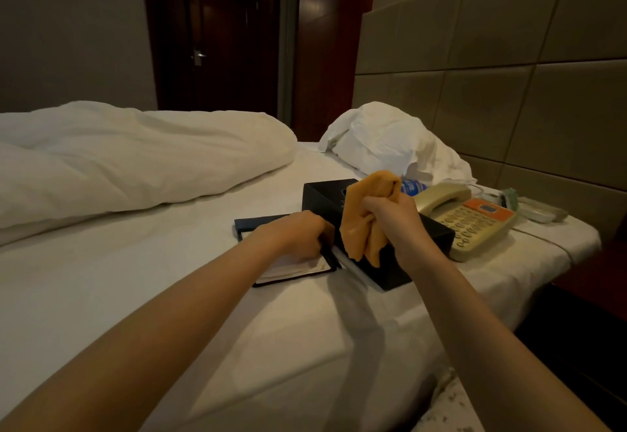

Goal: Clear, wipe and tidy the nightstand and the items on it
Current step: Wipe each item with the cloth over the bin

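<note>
Dim hotel bedroom: a padded headboard (492,75) runs along the right and a dark wooden door (210,34) stands at the back. The bed (135,295), under a white sheet, carries a rumpled duvet (135,160) on the left and a creased pillow (383,139) by the headboard.

The nightstand's things lie on the sheet near the bed's right edge. A black box (322,197) sits in the middle, with a notepad (298,270) in a dark holder just to its left. A beige telephone (475,224) touches the box's right side, and a water bottle (412,187) lies behind, between box and pillow. A pale dish (539,211) rests further right.

The left grip (298,234) — a bare hand — lies on the notepad, its fingers curled round the upper end of a black pen (332,258) whose tip points toward the camera. The right grip (393,221) is clenched round an orange cloth (363,214), held bunched above the box — folds hang down against the box's top.
</note>
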